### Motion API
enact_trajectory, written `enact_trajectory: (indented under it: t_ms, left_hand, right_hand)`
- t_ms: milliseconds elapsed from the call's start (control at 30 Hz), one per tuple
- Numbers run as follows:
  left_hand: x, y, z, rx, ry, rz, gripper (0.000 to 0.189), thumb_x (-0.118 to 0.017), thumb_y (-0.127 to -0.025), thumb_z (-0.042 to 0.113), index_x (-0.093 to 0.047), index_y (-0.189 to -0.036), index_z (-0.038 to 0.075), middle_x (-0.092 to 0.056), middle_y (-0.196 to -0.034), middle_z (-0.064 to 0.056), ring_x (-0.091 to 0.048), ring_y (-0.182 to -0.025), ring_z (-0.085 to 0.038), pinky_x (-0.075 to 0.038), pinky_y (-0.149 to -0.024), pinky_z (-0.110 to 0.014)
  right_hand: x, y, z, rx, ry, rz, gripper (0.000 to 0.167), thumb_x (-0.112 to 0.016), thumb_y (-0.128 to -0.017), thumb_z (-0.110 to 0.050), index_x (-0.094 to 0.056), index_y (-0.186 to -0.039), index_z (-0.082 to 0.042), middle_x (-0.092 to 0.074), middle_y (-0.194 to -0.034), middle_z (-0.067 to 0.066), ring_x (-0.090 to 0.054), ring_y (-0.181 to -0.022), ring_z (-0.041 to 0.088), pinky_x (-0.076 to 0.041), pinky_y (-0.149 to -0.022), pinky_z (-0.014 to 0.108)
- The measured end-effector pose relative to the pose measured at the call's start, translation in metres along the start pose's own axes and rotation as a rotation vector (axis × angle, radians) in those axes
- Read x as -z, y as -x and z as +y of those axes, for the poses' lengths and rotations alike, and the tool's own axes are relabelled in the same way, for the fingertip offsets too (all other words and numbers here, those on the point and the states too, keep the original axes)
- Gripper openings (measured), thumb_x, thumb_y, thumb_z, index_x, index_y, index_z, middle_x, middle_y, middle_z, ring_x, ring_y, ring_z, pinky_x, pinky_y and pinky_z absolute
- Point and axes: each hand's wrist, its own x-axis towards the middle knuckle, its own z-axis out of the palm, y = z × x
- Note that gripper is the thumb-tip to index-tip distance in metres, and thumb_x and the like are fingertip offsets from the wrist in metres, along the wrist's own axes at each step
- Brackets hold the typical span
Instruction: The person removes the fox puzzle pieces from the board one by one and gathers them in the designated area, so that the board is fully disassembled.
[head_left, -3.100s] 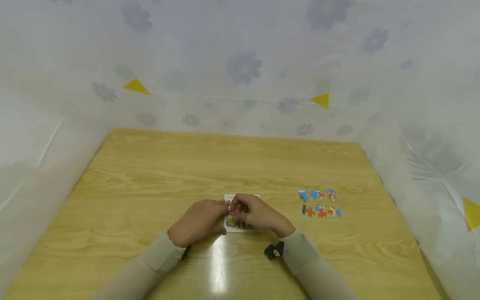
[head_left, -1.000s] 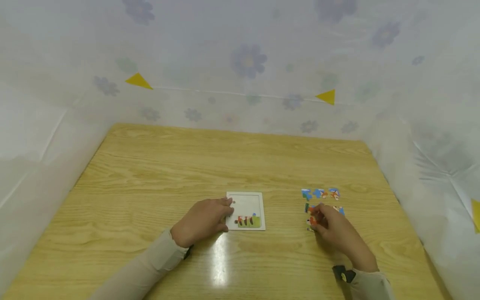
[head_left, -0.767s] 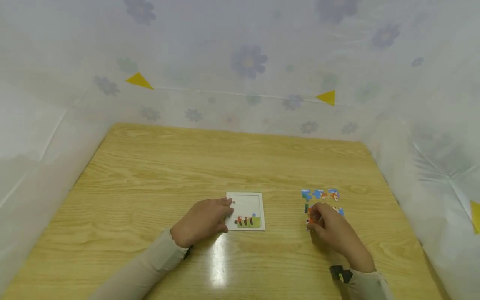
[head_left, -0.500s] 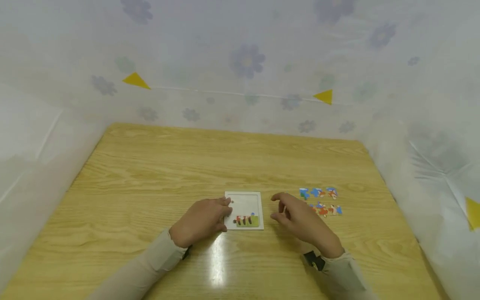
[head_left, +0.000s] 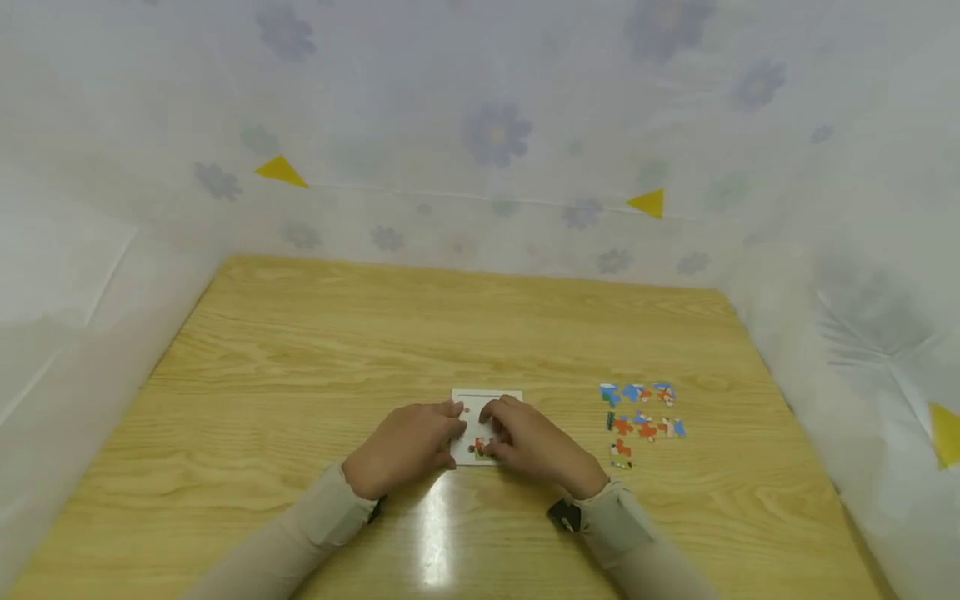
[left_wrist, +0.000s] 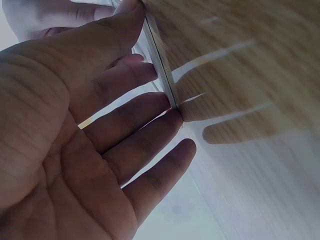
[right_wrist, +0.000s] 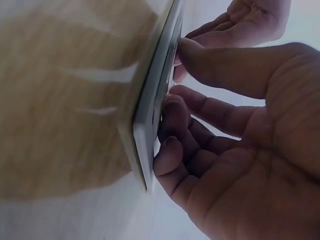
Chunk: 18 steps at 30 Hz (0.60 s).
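Observation:
A square white puzzle tray [head_left: 487, 392] lies on the table in front of the person, with joined red and green jigsaw pieces [head_left: 481, 448] along its near side, partly hidden. The left hand [head_left: 405, 442] rests at the tray's left edge; in the left wrist view its straight fingers and thumb touch the tray edge [left_wrist: 161, 65]. Over the tray's right side is the right hand [head_left: 546, 446], fingers bent, thumb and index finger apart. In the right wrist view its fingertips [right_wrist: 169, 150] touch the tray's face, and nothing shows between them.
Loose jigsaw pieces lie right of the tray: a far row of blue pieces [head_left: 633, 392], a middle row of red and blue pieces [head_left: 647, 428], and one red-and-green piece [head_left: 621, 454] nearest. White flowered sheeting [head_left: 495, 208] closes off the table's back and sides.
The right hand set a red-and-green piece down below the loose rows, let go and moved left onto the tray. The left hand stayed at the tray's left edge.

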Motion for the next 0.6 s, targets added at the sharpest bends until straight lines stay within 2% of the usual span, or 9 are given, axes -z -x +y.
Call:
enact_trajectory:
  t_ms: [133,267,600]
  left_hand:
    - [-0.0016,0.0013,-0.0009,-0.006,0.002,0.005,0.032,-0.092,-0.075,0.027,-0.071,-0.092,0.009,-0.069,-0.131,-0.014,-0.073,-0.093,-0.024,-0.056,-0.066,-0.026]
    - [-0.0031,0.0018,-0.0014,-0.002,0.001,0.004,0.033,-0.092,-0.074,0.027,-0.071,-0.091,0.01,-0.068,-0.132,-0.015,-0.073,-0.098,-0.025,-0.056,-0.067,-0.026]
    - [-0.0051,0.0005,-0.0017,-0.002,-0.035,0.007,0.035,-0.092,-0.073,0.03,-0.072,-0.094,0.01,-0.068,-0.133,-0.014,-0.073,-0.102,-0.026,-0.059,-0.07,-0.029]
  right_hand:
    - [-0.0023,0.0011,-0.0015,-0.019,-0.001,-0.022,0.019,-0.078,-0.092,-0.009,-0.063,-0.105,-0.008,-0.056,-0.092,-0.001,-0.054,-0.081,0.01,-0.05,-0.073,0.029]
    - [-0.0046,0.002,-0.0034,-0.034,0.019,-0.045,0.017,-0.078,-0.092,-0.01,-0.062,-0.099,-0.01,-0.056,-0.092,-0.002,-0.054,-0.08,0.01,-0.051,-0.072,0.028]
    - [-0.0043,0.0053,-0.0055,0.023,0.09,-0.046,0.026,-0.084,-0.088,-0.018,-0.062,-0.1,-0.011,-0.054,-0.093,-0.005,-0.05,-0.08,0.009,-0.047,-0.072,0.026]
